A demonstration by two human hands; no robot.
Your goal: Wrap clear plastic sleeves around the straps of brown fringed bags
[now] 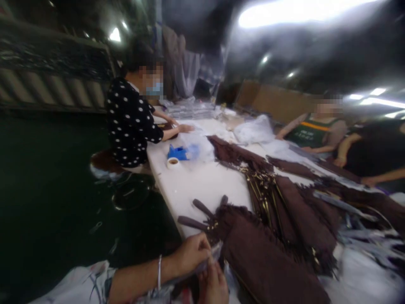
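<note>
One brown bag (268,257) lies diagonally, straps (202,208) pointing far-left; left hand (191,253) and right hand (214,283) pinch something unclear.

Right hand (215,283), nearest brown piece (268,253) — cropped at bottom edge.

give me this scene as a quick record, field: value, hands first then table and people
left hand: fingers bent, bracelet on wrist
right hand: close beside the left, fingers bent
held: too blurred to tell
nearest: brown fringed piece, strap loops at its far end
table: white; more brown pieces piled beyond
far left of table: white roll by blue item
co-workers: dotted top at left; green apron and black top at right
</note>
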